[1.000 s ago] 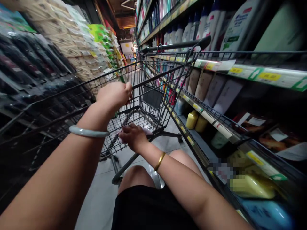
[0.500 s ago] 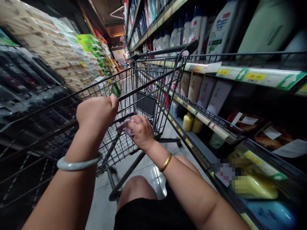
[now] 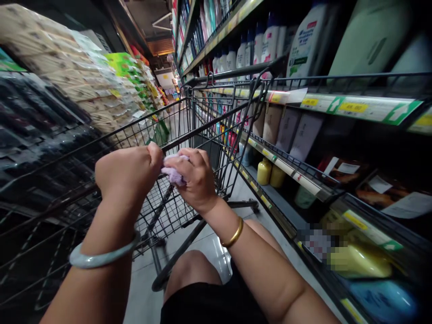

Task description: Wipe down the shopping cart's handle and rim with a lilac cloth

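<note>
My left hand (image 3: 128, 173), with a pale bangle on its wrist, is closed around the near top rail of a black wire shopping cart (image 3: 199, 128). Beside it, my right hand (image 3: 195, 180) bunches a light purple cloth (image 3: 176, 170) against the same rail. The cloth lies between the two hands, close to the left thumb. A gold bangle circles my right wrist. Part of the rail is hidden under both hands.
Shelves of shampoo bottles (image 3: 305, 47) line the right, with yellow bottles (image 3: 264, 171) lower down. Stacked packaged goods (image 3: 67, 67) stand left beyond the cart. Below are my knees and the tiled floor (image 3: 216, 252).
My right hand has risen from inside the cart to the rail, bringing the cloth against it. My left hand has shifted slightly left and down in view.
</note>
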Motion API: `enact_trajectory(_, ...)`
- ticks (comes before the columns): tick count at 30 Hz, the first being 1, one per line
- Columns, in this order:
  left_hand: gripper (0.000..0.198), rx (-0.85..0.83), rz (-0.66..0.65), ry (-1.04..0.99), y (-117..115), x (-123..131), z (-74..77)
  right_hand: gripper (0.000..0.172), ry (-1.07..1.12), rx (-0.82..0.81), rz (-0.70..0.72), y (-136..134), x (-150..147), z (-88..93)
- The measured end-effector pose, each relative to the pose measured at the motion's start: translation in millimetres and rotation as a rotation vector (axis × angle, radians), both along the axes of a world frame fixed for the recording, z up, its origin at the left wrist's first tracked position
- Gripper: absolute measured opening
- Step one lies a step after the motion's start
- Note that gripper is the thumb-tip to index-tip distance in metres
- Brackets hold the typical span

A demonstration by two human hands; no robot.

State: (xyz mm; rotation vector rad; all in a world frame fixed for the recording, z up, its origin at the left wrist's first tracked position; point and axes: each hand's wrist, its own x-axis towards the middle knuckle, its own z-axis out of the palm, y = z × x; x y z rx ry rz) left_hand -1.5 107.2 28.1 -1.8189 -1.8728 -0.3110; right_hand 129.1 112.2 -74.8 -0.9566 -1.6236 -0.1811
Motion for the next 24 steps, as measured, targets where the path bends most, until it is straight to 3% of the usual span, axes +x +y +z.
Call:
enact_trajectory(2,0.079,0.001,-0.031,-0.032,-3.3,-3.5,-0.7,0.024,0.061,0.032,-0.035,5.2,14.9,3.7)
enact_trajectory(6,0.084,0.007,-0.037,0.011,-11.3,-7.9,-1.5,0.030,0.447,0.019,-0.266,24.0,53.8,5.8)
enact_trajectory(8,0.086,0.016,-0.011,0.052,-15.7,-7.8,-1.5,0.033,0.520,0.032,-0.310,23.5,57.5,7.4)
enact_trajectory(10,0.087,0.016,-0.007,0.076,-19.9,-7.3,-1.3,0.030,0.450,0.054,-0.275,11.8,45.3,10.8)
enact_trajectory(14,0.086,0.015,-0.034,0.108,-24.8,-7.7,-1.8,0.023,0.135,0.088,-0.050,-20.2,7.6,19.4)
enact_trajectory(17,0.084,0.029,-0.011,0.100,-25.2,-8.6,-2.5,0.023,0.071,0.096,-0.006,-21.8,12.5,21.1)
enact_trajectory(21,0.080,0.031,-0.001,0.078,-24.8,-8.3,-3.6,0.028,0.441,0.163,-0.239,5.2,64.3,15.5)
enact_trajectory(24,0.082,0.051,-0.002,0.102,-23.4,-6.3,-4.7,0.029,0.563,0.175,-0.365,15.3,83.6,12.9)
